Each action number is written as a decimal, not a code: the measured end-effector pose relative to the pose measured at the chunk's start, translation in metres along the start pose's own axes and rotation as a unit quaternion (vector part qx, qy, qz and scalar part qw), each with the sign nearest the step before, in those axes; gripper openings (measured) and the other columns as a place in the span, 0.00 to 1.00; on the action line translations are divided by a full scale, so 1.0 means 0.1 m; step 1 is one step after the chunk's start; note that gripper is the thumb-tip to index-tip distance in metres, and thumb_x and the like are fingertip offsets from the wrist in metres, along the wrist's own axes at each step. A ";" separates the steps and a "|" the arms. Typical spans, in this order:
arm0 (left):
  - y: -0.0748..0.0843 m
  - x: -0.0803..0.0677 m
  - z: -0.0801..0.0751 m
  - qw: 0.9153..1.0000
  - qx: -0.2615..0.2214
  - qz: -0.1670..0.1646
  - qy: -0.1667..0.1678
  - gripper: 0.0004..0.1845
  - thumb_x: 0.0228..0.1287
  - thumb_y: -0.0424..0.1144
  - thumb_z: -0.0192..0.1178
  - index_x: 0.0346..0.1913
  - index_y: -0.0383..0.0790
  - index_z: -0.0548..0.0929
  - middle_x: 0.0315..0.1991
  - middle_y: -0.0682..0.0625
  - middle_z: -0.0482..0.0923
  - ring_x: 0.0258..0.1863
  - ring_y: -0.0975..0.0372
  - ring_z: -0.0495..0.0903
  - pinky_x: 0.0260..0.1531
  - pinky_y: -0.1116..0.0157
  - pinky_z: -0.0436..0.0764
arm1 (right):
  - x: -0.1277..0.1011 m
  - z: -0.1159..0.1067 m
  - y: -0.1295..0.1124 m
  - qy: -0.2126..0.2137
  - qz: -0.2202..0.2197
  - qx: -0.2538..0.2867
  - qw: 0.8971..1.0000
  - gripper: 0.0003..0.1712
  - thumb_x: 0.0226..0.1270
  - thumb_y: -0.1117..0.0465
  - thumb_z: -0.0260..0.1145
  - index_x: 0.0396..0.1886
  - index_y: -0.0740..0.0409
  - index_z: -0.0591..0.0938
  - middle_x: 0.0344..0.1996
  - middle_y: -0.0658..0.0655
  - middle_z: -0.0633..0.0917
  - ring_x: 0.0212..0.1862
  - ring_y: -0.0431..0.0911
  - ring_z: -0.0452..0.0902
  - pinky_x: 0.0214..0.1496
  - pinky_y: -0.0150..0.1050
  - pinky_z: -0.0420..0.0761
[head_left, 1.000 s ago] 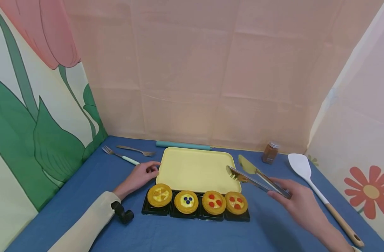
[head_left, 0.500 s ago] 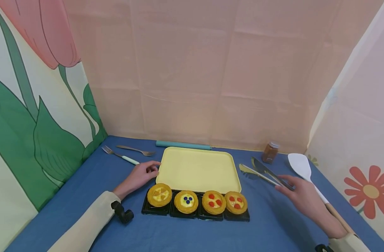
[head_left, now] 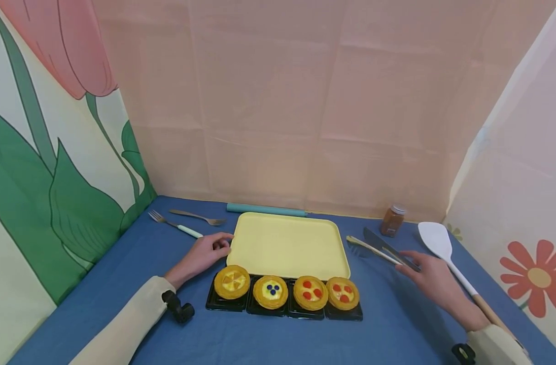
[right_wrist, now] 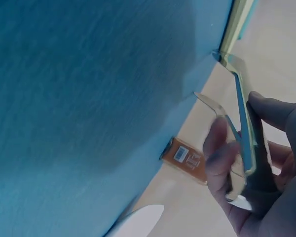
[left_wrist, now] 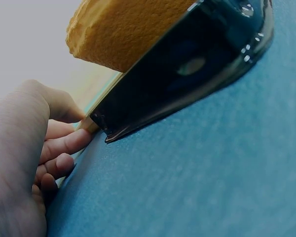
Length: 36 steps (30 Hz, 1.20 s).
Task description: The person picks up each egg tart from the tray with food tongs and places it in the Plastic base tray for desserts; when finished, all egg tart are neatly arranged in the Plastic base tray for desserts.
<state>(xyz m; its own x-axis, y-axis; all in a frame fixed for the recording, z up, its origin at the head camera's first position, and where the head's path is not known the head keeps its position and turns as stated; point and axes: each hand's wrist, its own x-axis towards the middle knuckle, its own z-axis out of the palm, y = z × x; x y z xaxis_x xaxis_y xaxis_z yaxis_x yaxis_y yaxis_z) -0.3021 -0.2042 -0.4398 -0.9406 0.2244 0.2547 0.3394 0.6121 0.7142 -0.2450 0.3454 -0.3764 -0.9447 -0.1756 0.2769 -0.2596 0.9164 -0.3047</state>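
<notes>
My left hand (head_left: pixel 204 255) pinches the left edge of a pale yellow tray (head_left: pixel 287 246) between thumb and fingers, as the left wrist view shows. Right of the tray, my right hand (head_left: pixel 435 281) holds metal tongs (right_wrist: pixel 259 163) above the blue cloth. The arms of the tongs are spread, with nothing between the tips. Along the tray's front edge, egg tarts sit on black plastic holders (head_left: pixel 262 311). One tart (head_left: pixel 231 282) has orange wedges on top, another (head_left: pixel 271 292) has blueberries, and two, a middle-right tart (head_left: pixel 310 293) and a rightmost tart (head_left: pixel 343 293), carry red fruit.
Two forks lie at the back left, a mint-handled fork (head_left: pixel 189 231) and a second fork (head_left: pixel 198 218). Behind the tray is a teal rod (head_left: pixel 266 208). A brown jar (head_left: pixel 392 221) stands at the back right, beside a white spatula (head_left: pixel 435 241) with a wooden handle.
My right hand has drawn the tongs to the right, so their tips no longer overlap the tray's right side. The left hand, tray and tarts have stayed put.
</notes>
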 end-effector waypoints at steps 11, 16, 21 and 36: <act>0.01 0.01 0.01 1.000 -0.005 0.000 0.000 0.18 0.69 0.37 0.63 0.60 0.35 0.82 0.35 0.53 0.81 0.30 0.60 0.74 0.36 0.59 0.73 | 0.03 0.07 0.11 0.004 -0.055 -0.085 0.995 0.20 0.66 0.61 0.71 0.53 0.68 0.81 0.34 0.59 0.85 0.32 0.52 0.83 0.31 0.53 0.79; 0.00 0.01 0.03 1.000 -0.003 0.001 -0.001 0.19 0.70 0.37 0.62 0.60 0.35 0.82 0.35 0.53 0.81 0.29 0.60 0.74 0.36 0.59 0.73 | -0.02 0.12 0.10 0.009 -0.061 -0.095 0.994 0.18 0.64 0.65 0.72 0.51 0.69 0.81 0.34 0.59 0.83 0.34 0.55 0.82 0.31 0.53 0.79; -0.01 0.01 0.03 1.000 -0.002 0.002 0.001 0.19 0.69 0.36 0.62 0.60 0.35 0.82 0.35 0.53 0.81 0.29 0.60 0.74 0.36 0.59 0.73 | -0.06 0.14 0.09 0.009 -0.055 -0.099 0.994 0.17 0.64 0.67 0.71 0.51 0.69 0.81 0.34 0.60 0.83 0.33 0.55 0.81 0.30 0.53 0.78; 0.04 -0.02 0.03 1.000 -0.011 -0.011 -0.003 0.20 0.71 0.37 0.62 0.62 0.34 0.81 0.37 0.52 0.81 0.31 0.60 0.74 0.36 0.59 0.73 | 0.09 0.07 -0.17 0.071 -0.099 -0.130 0.984 0.18 0.56 0.69 0.75 0.47 0.68 0.84 0.39 0.64 0.83 0.37 0.57 0.81 0.35 0.55 0.80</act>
<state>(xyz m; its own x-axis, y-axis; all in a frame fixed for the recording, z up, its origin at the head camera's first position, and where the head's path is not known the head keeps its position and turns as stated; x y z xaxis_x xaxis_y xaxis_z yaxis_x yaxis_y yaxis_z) -0.2990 -0.1997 -0.4391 -0.9477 0.2162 0.2349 0.3188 0.6004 0.7334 -0.2502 0.3260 -0.3749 -0.8389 -0.3244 0.4370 -0.3579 0.9337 0.0060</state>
